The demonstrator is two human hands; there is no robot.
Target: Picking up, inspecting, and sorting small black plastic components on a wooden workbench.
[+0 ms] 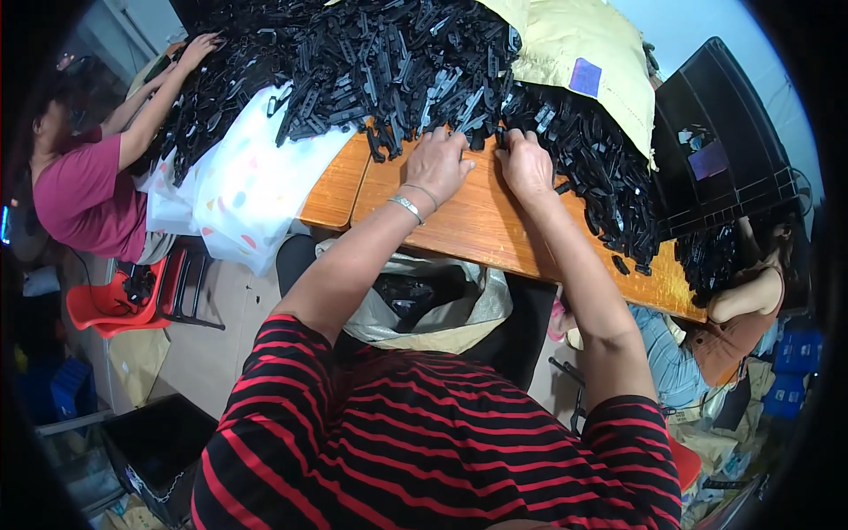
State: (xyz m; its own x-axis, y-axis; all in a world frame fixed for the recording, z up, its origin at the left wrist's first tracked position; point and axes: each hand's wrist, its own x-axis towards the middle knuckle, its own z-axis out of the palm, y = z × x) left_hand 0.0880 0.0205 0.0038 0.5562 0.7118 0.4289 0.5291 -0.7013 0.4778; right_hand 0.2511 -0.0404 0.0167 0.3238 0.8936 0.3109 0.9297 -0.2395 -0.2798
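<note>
A large heap of small, narrow black plastic parts [380,66] covers the far side of the wooden table [468,216]. At the heap's near edge, my left hand [435,166] has its fingers curled, with a dark bit of a part showing between thumb and forefinger. A short way to its right, my right hand [528,166] is bent inward at the same edge. Its fingertips are closed beside dark parts, and what lies under them is hidden. Bare wood shows between the two hands.
An open woven sack [424,340] with dark contents hangs below the table's edge. A white patterned plastic sheet [243,190] lies left, a yellowish paper sack [574,44] and black crate [724,132] right. Co-workers sit at the left [93,190] and right [738,340].
</note>
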